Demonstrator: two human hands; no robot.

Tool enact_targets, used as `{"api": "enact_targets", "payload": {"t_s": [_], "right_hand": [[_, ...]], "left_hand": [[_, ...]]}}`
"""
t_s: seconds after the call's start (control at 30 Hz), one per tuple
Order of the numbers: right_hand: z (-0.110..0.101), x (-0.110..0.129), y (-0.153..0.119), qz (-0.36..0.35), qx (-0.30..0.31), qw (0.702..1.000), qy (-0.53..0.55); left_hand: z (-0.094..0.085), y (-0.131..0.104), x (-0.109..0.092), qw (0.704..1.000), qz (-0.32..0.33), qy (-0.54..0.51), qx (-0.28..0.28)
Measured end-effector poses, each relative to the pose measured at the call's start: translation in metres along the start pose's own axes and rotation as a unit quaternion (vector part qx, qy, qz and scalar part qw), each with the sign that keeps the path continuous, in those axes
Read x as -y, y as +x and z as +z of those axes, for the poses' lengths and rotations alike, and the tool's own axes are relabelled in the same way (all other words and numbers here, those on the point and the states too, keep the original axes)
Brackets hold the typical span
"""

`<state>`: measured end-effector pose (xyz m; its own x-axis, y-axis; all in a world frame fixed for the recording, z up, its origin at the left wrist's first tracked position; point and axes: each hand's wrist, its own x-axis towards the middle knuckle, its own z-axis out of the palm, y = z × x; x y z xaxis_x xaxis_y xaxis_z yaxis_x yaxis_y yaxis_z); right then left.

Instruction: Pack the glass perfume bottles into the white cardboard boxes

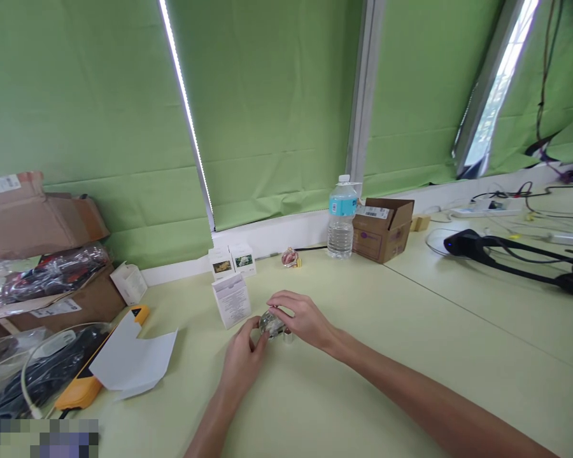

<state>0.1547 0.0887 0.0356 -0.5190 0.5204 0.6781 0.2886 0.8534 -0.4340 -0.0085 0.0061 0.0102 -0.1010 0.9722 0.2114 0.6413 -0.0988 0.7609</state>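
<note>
A small clear glass bottle (270,324), much like a perfume bottle, is between my two hands just above the tabletop or on it; which of the two I cannot tell. My left hand (242,355) grips its near left side between thumb and fingers. From the right, my right hand (302,318) reaches over with its fingers bent together at the bottle's upper end. What those fingertips pinch is too small to make out. Beside the bottle, under my right hand, stands a small clear and silvery cap (287,335). An upright white printed box (232,300) stands just behind my left hand.
Two small picture boxes (232,261), a pink bottle (290,257) with a gold piece, a water bottle (341,219) and a cardboard box (382,230) line the back. Left lie a white paper sheet (136,357) and an orange tool (79,389); right, a black headset (506,257).
</note>
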Motion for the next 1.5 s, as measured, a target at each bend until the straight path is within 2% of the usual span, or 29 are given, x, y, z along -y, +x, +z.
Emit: {"api": "enact_targets", "payload": {"t_s": [0.47, 0.8, 1.0, 1.3, 1.5], "right_hand": [[0.007, -0.007, -0.006, 0.001, -0.036, 0.999, 0.029], [-0.005, -0.009, -0.004, -0.019, 0.017, 1.000, 0.017], [-0.003, -0.010, -0.006, -0.008, -0.002, 1.000, 0.010], [-0.004, -0.003, -0.003, -0.016, -0.066, 0.998, -0.003], [0.002, -0.006, -0.004, -0.034, -0.035, 0.998, -0.026]], "left_hand": [[0.001, 0.000, 0.003, 1.000, 0.010, -0.015, -0.002], [0.002, -0.001, -0.002, 1.000, 0.002, 0.000, -0.007], [0.001, -0.001, -0.001, 1.000, 0.001, -0.003, -0.001], [0.001, -0.001, 0.000, 1.000, 0.010, 0.004, -0.004], [0.002, -0.001, 0.002, 1.000, 0.014, 0.001, -0.003]]}}
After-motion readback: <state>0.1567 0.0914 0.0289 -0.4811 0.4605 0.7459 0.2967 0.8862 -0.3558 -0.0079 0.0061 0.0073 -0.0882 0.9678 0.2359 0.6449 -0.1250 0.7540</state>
